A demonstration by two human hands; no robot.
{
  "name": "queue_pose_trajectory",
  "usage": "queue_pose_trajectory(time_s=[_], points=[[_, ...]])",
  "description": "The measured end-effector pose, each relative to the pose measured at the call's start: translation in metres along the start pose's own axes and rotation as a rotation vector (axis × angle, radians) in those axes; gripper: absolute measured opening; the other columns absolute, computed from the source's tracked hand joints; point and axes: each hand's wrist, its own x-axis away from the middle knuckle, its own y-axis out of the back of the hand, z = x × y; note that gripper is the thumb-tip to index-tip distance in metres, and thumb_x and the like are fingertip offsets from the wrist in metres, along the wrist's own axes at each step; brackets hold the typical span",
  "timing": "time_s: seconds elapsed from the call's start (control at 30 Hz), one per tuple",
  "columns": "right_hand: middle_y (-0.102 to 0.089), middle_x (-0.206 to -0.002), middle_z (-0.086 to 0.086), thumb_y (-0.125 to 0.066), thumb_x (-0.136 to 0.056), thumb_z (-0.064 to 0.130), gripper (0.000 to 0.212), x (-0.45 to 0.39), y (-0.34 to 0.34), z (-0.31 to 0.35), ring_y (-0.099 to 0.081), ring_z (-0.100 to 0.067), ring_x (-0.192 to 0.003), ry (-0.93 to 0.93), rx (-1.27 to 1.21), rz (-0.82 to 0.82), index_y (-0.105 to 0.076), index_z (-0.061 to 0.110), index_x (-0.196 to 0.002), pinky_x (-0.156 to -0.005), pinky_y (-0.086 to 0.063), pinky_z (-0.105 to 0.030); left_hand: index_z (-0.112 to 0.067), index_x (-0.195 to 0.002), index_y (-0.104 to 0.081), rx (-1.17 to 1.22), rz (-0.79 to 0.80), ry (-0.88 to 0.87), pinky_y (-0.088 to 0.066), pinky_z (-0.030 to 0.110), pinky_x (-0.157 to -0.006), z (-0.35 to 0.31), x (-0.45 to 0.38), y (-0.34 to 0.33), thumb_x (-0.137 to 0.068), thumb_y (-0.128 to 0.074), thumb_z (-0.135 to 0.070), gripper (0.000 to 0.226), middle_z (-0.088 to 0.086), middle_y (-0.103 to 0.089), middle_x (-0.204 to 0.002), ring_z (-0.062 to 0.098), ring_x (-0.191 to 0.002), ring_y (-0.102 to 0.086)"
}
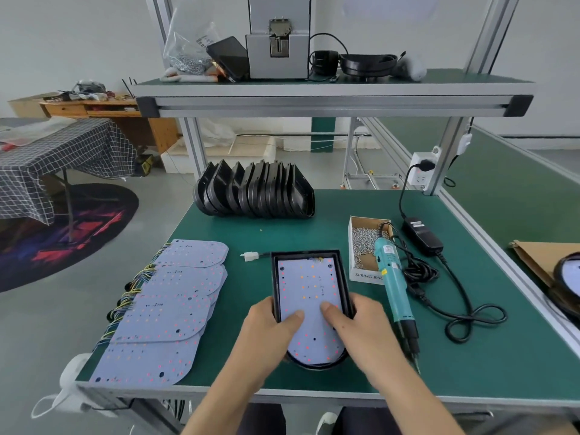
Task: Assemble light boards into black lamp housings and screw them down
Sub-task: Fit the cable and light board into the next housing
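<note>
A white light board [309, 306] lies inside a black lamp housing [344, 279] on the green workbench [361, 365], near the front edge and a little right of centre. The left hand [270, 324] grips the housing's left wall at about 8 o'clock of the board, its thumb pressed flat on the board's surface. The right hand [361, 324] mirrors it at about 4 o'clock, fingers curled round the right wall and thumb laid on the board. From the housing's far left corner, at 11 o'clock, a short lead ends in a white connector [250, 256] lying on the mat. At 9 o'clock of the housing a row of spare light boards [169, 309] overlaps along the bench's left side, with coloured wires [131, 296] fanning off their left edges. At 12 o'clock, toward the back of the bench, a row of empty housings [254, 191] stands on edge, leaning on one another. At 3 o'clock, just beside the right hand, a teal electric screwdriver [394, 284] lies with its bit pointing toward the front edge and its upper end resting on a cardboard box of screws [365, 246] at 2 o'clock. Its black cable [464, 312] coils farther right, running to a power adapter [422, 233] and on to a wall socket [422, 172] on the frame post.
</note>
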Motion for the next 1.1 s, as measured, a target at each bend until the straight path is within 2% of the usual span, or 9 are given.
queue_pose_trajectory(time_s=[0.07,0.2,0.3,0.43,0.6,0.8,0.9,1.0,1.1], points=[[-0.074,-0.077,0.008,-0.073,-0.091,0.024,0.013,0.0,-0.005,-0.012,-0.07,-0.018,-0.079,-0.021,0.105,-0.01,-0.07,0.02,-0.08,-0.076,-0.056,-0.034,-0.023,-0.098,-0.076,-0.029,-0.002,0.074,-0.063,0.04,-0.079,0.014,-0.009,-0.01,-0.093,-0.07,-0.021,0.008,-0.014,-0.08,-0.09,0.012,-0.085,-0.076],[-0.065,-0.083,0.004,-0.067,-0.095,0.034,0.022,0.0,-0.011,-0.022,-0.061,-0.023,-0.083,0.024,0.289,-0.068,-0.057,0.018,-0.082,-0.072,-0.045,-0.037,-0.017,-0.089,-0.076,-0.006,0.014,0.149,-0.053,0.03,-0.048,0.026,-0.02,-0.017,-0.09,-0.071,-0.024,0.009,-0.004,-0.078,-0.077,0.017,-0.063,-0.072],[-0.06,-0.084,0.003,-0.06,-0.098,0.044,0.03,0.0,-0.011,-0.024,-0.058,-0.026,-0.083,0.035,0.456,-0.097,-0.05,0.019,-0.086,-0.07,-0.043,-0.038,-0.012,-0.087,-0.074,-0.066,0.049,0.181,-0.053,0.028,-0.047,0.019,-0.028,-0.016,-0.08,-0.068,-0.031,0.022,0.007,-0.076,-0.077,0.018,-0.055,-0.066],[-0.052,-0.1,0.005,-0.05,-0.101,0.053,0.031,0.003,-0.014,-0.027,-0.06,-0.024,-0.101,0.072,0.691,-0.121,-0.053,0.022,-0.107,-0.075,-0.046,-0.035,0.001,-0.103,-0.062,-0.268,0.179,0.236,-0.053,0.027,-0.046,0.009,-0.035,-0.01,-0.082,-0.059,-0.039,0.045,0.018,-0.074,-0.076,0.03,-0.048,-0.071],[-0.062,-0.11,0.008,-0.038,-0.103,0.061,0.038,0.001,-0.015,-0.025,-0.059,-0.021,-0.109,0.034,0.924,-0.125,-0.049,0.028,-0.118,-0.079,-0.035,-0.04,-0.004,-0.091,-0.057,-0.41,0.278,0.228,-0.036,0.018,-0.039,0.005,-0.043,-0.005,-0.084,-0.057,-0.04,0.036,0.014,-0.074,-0.063,0.022,-0.039,-0.061],[-0.063,-0.108,0.011,-0.036,-0.103,0.063,0.035,0.001,-0.019,-0.029,-0.059,-0.02,-0.105,-0.019,0.936,-0.128,-0.045,0.031,-0.112,-0.08,-0.027,-0.04,-0.009,-0.082,-0.052,-0.419,0.251,0.185,-0.032,0.015,-0.036,0.005,-0.043,-0.006,-0.086,-0.059,-0.039,0.031,0.014,-0.073,-0.062,0.019,-0.033,-0.054],[-0.056,-0.113,0.005,-0.045,-0.1,0.064,0.045,-0.001,-0.013,-0.031,-0.054,-0.024,-0.111,0.01,0.89,-0.128,-0.056,0.027,-0.123,-0.086,-0.035,-0.04,-0.008,-0.085,-0.055,-0.426,0.265,0.183,-0.033,0.015,-0.037,0.004,-0.042,-0.005,-0.086,-0.059,-0.039,0.032,0.011,-0.073,-0.06,0.02,-0.034,-0.054],[-0.058,-0.111,-0.006,-0.065,-0.095,0.051,0.044,-0.005,0.011,-0.027,-0.053,-0.031,-0.107,0.132,0.607,-0.343,-0.068,0.016,-0.123,-0.094,-0.046,-0.044,-0.004,-0.089,-0.061,-0.376,0.244,0.186,-0.035,0.017,-0.038,0.005,-0.042,-0.004,-0.081,-0.063,-0.044,0.041,0.006,-0.073,-0.06,0.023,-0.038,-0.058],[-0.056,-0.102,-0.011,-0.07,-0.092,0.048,0.045,-0.019,0.044,-0.021,-0.05,-0.032,-0.092,0.111,0.735,-0.537,-0.063,0.011,-0.116,-0.078,-0.05,-0.045,-0.004,-0.095,-0.065,-0.286,0.209,0.216,-0.037,0.022,-0.04,0.007,-0.041,-0.002,-0.077,-0.069,-0.054,0.053,0.002,-0.071,-0.063,0.024,-0.044,-0.063]])
